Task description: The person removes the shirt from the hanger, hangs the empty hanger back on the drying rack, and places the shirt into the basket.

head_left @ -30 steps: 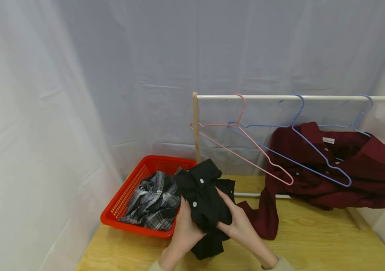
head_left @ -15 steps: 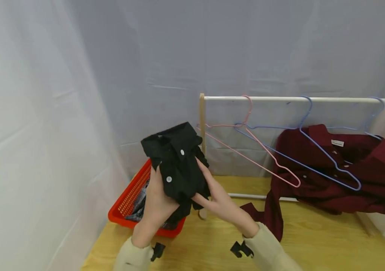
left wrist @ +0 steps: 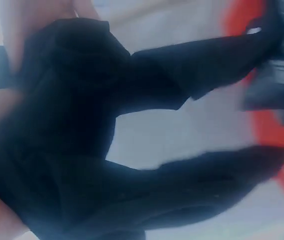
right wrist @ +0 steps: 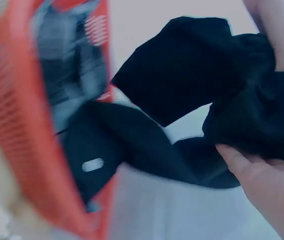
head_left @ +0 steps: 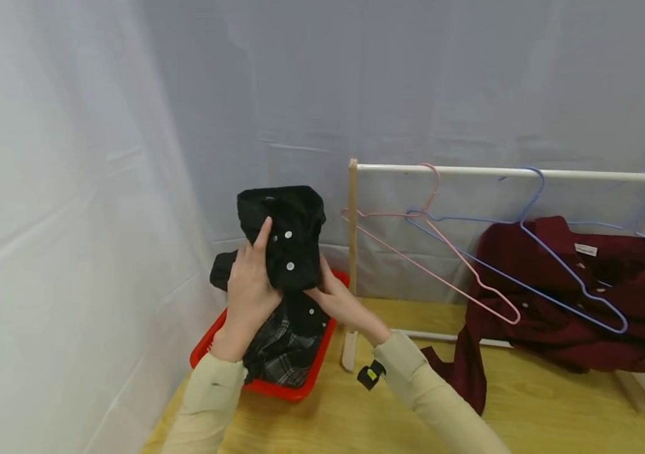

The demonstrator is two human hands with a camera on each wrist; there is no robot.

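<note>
Both hands, left hand (head_left: pixel 249 284) and right hand (head_left: pixel 338 301), gripped the bunched black shirt (head_left: pixel 287 239), lifted above the red basket (head_left: pixel 309 372) at the left. The step was probably finding the collar, though the folds hid it; the next move called for shaking the shirt open toward the pink hanger (head_left: pixel 435 252).

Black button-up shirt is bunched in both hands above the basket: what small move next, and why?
Probably shake it open by the collar. The black button-up shirt is crumpled between the left hand and right hand, its tail hanging into the red plastic basket, while the pink wire hanger hangs empty.
</note>
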